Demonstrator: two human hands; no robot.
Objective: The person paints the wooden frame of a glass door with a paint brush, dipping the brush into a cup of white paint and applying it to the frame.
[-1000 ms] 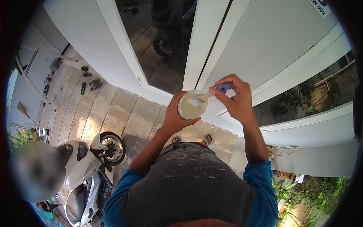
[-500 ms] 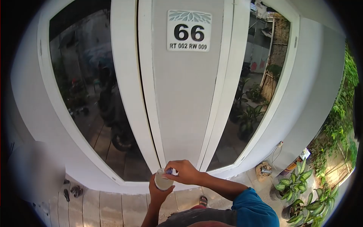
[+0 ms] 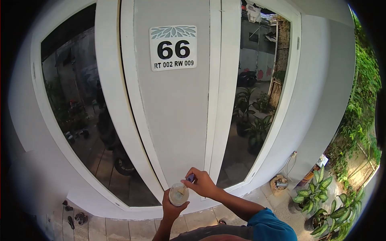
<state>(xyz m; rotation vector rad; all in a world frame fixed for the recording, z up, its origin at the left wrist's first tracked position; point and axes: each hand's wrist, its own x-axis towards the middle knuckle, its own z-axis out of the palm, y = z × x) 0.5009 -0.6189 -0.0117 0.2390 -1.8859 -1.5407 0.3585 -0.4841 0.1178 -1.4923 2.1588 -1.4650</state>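
My left hand (image 3: 172, 209) grips a small round container (image 3: 179, 194) of pale paint from below, low in the view. My right hand (image 3: 203, 184) holds a brush with a purple handle (image 3: 189, 177), its bristles dipped into the container. Both hands are raised in front of a grey wall panel (image 3: 173, 120) between two white-framed glass panes. A white house-number plate (image 3: 173, 47) reading 66 hangs high on the panel.
Glass panes left (image 3: 86, 132) and right (image 3: 249, 120) of the panel reflect a scooter and plants. Sandals (image 3: 76, 217) lie on the tiled floor at lower left. Potted plants (image 3: 321, 201) and a small bag (image 3: 278, 184) stand at lower right; a green hedge (image 3: 362, 116) fills the right edge.
The view has tilted up from the floor and scooter to the wall and number plate. Both hands stay together, the brush still in the container.
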